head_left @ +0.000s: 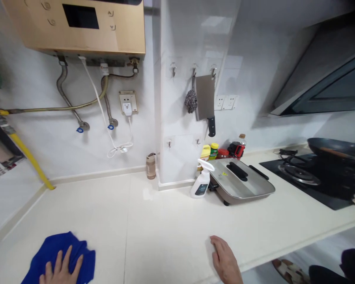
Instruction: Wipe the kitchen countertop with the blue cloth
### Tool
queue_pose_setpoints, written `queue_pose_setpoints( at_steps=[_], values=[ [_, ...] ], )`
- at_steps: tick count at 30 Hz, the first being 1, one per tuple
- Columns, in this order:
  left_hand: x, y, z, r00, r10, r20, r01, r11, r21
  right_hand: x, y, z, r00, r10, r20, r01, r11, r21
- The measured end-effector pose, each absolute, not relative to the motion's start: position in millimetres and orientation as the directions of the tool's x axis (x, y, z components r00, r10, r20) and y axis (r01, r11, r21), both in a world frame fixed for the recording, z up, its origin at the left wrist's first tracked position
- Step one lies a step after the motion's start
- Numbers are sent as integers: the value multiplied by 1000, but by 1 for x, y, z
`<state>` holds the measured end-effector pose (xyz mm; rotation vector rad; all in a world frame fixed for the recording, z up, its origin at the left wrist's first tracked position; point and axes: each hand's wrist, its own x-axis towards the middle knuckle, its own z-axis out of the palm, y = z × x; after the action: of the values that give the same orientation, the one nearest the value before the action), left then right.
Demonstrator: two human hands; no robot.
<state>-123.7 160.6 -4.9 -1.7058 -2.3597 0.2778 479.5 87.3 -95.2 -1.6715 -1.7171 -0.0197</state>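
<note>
Left grip [60, 272] was flat, palm down, fingers spread on the blue cloth [47, 249], pressed over it rather than clenched around it. Cloth lay crumpled on the table [165, 228], directly under my left hand, showing beyond the fingertips and out to both sides; its near part ran out of view at the bottom edge. Right grip [225, 258] was released, empty, fingers together and slightly bent, near the front edge of the table, well apart from the cloth; couldn't tell whether it touched the surface. A seam [126, 225] in the table ran between my two hands. White spray bottle [201, 183] stood upright farther back, just beside the lidded electric pan [251, 187], both beyond my right hand. Small brown bottle [150, 167] stood at the wall, between the cloth and the spray bottle from left to right. Black cooktop [328, 199] sat right of the pan.
</note>
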Motion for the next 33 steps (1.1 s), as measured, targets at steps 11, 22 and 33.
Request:
queue_pose_setpoints(
  at_steps=[11, 22, 33],
  values=[
    [-84, 215, -14, -531, 816, 229, 847, 515, 128, 492, 87, -112, 66, 877, 476, 892, 162, -422],
    [-20, 267, -17, -444, 865, 233, 893, 449, 33, 491, 87, -111, 70, 881, 468, 889, 158, -430],
    [74, 253, -34, -136, 957, 255, 987, 108, 120, 486, 87, -105, 80, 880, 468, 889, 150, -432]
  ],
)
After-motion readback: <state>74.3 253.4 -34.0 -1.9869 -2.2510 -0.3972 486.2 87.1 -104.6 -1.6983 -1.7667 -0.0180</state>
